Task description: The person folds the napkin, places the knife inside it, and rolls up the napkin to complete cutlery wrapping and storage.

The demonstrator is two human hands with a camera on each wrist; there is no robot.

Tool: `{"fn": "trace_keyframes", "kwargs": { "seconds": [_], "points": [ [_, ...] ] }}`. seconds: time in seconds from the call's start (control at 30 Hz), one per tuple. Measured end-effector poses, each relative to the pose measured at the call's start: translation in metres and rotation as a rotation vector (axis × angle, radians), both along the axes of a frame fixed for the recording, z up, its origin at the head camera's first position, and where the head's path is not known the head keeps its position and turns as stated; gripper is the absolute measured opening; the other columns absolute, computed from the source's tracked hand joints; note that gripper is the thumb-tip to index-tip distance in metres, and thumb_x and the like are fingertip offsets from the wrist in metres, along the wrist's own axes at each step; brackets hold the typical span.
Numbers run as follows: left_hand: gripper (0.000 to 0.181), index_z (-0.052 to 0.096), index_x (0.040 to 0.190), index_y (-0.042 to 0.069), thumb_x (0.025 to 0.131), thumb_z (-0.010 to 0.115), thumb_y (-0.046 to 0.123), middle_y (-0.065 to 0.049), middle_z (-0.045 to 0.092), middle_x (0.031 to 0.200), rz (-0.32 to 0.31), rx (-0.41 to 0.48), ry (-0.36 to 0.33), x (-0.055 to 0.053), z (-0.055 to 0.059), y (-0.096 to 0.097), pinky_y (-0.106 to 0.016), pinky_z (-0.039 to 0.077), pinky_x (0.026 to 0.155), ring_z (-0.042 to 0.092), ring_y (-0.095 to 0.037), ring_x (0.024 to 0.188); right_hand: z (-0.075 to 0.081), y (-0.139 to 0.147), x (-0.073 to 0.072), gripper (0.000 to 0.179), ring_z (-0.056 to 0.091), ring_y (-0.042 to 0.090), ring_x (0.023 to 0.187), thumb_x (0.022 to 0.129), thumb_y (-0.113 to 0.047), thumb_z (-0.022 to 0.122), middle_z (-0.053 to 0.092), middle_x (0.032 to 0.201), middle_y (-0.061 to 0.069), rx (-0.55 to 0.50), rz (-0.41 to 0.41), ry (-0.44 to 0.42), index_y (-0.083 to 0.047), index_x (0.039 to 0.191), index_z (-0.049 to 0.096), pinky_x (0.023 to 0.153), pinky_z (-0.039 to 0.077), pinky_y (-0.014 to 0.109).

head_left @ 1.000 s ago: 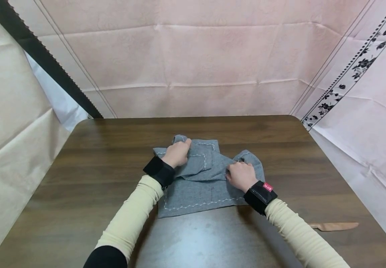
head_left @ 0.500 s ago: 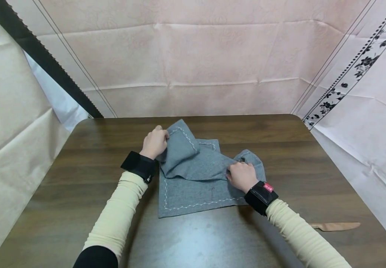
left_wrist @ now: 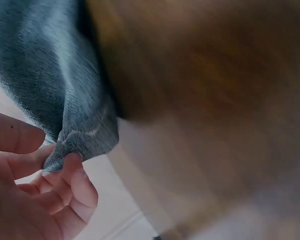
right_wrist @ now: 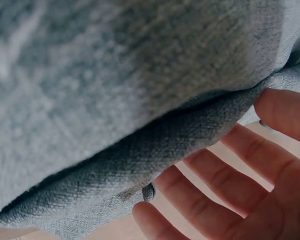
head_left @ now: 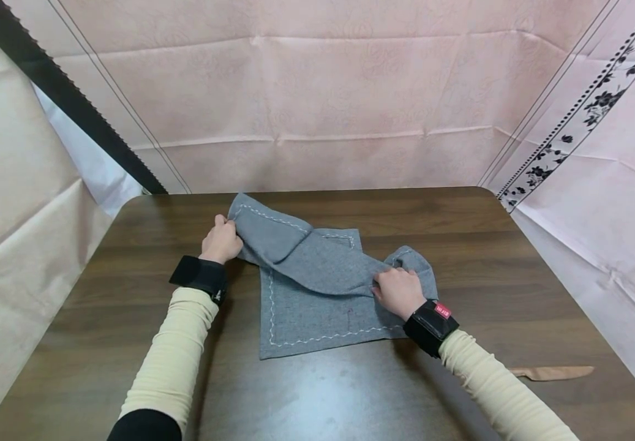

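Here, left fingers pinch the rumpled blue-grey cloth; right fingers grip it too.

Brown table, tan knife at right, creased pale cloth behind

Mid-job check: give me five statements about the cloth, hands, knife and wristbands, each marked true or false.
1. The left hand pinches the gray-blue cloth. True.
2. The whole cloth lies flat. False: part of it is folded over and bunched.
3. The brown knife lies on the wood-grain table, to the right of the cloth. True.
4. One of the hands is holding the knife. False: the left hand and the right hand both hold the cloth.
5. The right wristband bears a red tag. True.
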State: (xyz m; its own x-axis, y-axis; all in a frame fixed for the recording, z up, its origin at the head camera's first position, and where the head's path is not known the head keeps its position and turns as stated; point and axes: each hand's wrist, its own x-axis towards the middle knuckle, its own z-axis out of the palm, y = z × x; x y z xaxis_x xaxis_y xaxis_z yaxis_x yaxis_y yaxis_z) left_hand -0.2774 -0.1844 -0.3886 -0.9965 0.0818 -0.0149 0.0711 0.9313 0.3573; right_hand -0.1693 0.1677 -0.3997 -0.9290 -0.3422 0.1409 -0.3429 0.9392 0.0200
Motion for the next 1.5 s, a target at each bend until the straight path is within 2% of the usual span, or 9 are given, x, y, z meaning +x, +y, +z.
{"fn": "trace_keyframes", "kwargs": {
  "seconds": [0.47,0.6,0.7,0.83,0.97,1.03,1.17,1.3,1.5],
  "points": [
    [0.033,0.057,0.104,-0.010,0.089,0.036,0.010,-0.032,0.032,0.116,0.073,-0.058,-0.211,0.006,-0.008,-0.023,-0.053,0.041,0.074,0.045,-0.045,0.094,0.001,0.000,-0.003,0.012,0.059,0.027,0.065,0.081,-0.020,0.067,0.062,0.072,0.007,-0.010,0.010,-0.038,-0.011,0.074,0.066,0.056,0.045,0.043],
    [0.036,0.055,0.114,-0.008,0.093,0.035,0.014,-0.032,0.030,0.119,0.066,-0.085,-0.139,0.012,-0.003,-0.015,-0.058,0.037,0.079,0.034,-0.049,0.105,0.008,0.001,-0.015,0.009,0.058,0.025,0.062,0.079,-0.013,0.064,0.062,0.068,0.007,-0.038,0.014,-0.072,-0.011,0.071,0.067,0.053,0.046,0.042],
    [0.037,0.053,0.121,-0.004,0.094,0.039,0.017,-0.030,0.033,0.122,0.042,-0.093,0.021,0.021,0.002,0.002,-0.060,0.034,0.081,0.031,-0.048,0.109,0.017,-0.001,-0.029,0.010,0.059,0.027,0.063,0.077,-0.006,0.060,0.062,0.067,0.008,-0.061,0.015,-0.040,-0.010,0.070,0.066,0.051,0.046,0.042],
    [0.031,0.060,0.112,0.000,0.090,0.049,0.019,-0.022,0.050,0.112,-0.084,-0.126,0.286,0.042,0.006,0.036,-0.055,0.036,0.078,0.043,-0.041,0.102,0.024,-0.007,-0.050,0.010,0.061,0.031,0.071,0.076,-0.001,0.057,0.063,0.074,0.010,-0.043,0.034,0.002,-0.007,0.073,0.064,0.055,0.046,0.046],
    [0.014,0.064,0.079,0.003,0.084,0.056,0.014,-0.012,0.058,0.080,-0.351,-0.120,0.471,0.068,-0.001,0.062,-0.044,0.042,0.064,0.053,-0.032,0.077,0.021,-0.015,-0.066,0.019,0.062,0.033,0.086,0.081,0.000,0.053,0.065,0.096,0.015,0.012,0.086,-0.074,-0.004,0.093,0.068,0.063,0.048,0.049],
    [0.014,0.062,0.071,0.005,0.083,0.057,0.011,-0.007,0.055,0.072,-0.503,-0.078,0.479,0.079,-0.006,0.069,-0.039,0.043,0.060,0.052,-0.026,0.070,0.017,-0.019,-0.072,0.028,0.058,0.033,0.099,0.084,-0.001,0.051,0.061,0.111,0.016,0.028,0.108,-0.136,-0.004,0.108,0.065,0.072,0.047,0.051],
    [0.012,0.066,0.077,0.006,0.085,0.058,0.010,-0.004,0.054,0.077,-0.709,-0.045,0.321,0.094,-0.014,0.073,-0.034,0.045,0.066,0.052,-0.021,0.073,0.005,-0.023,-0.085,0.037,0.044,0.033,0.121,0.089,-0.002,0.048,0.049,0.130,0.017,0.055,0.122,-0.260,-0.003,0.126,0.054,0.089,0.037,0.055],
    [0.013,0.069,0.087,0.008,0.088,0.057,0.014,-0.006,0.058,0.091,-0.759,-0.157,0.197,0.100,-0.021,0.072,-0.034,0.047,0.072,0.054,-0.022,0.084,-0.003,-0.026,-0.096,0.040,0.036,0.034,0.127,0.091,-0.002,0.044,0.045,0.135,0.015,0.091,0.117,-0.362,-0.005,0.131,0.049,0.094,0.032,0.057],
    [0.014,0.067,0.079,0.012,0.088,0.057,0.016,-0.006,0.057,0.095,-0.734,-0.255,0.200,0.107,-0.027,0.069,-0.030,0.046,0.070,0.053,-0.020,0.083,0.005,-0.037,-0.105,0.038,0.045,0.033,0.117,0.092,-0.004,0.042,0.053,0.126,0.014,0.170,0.088,-0.381,-0.010,0.127,0.055,0.086,0.037,0.055]
  ]
}}
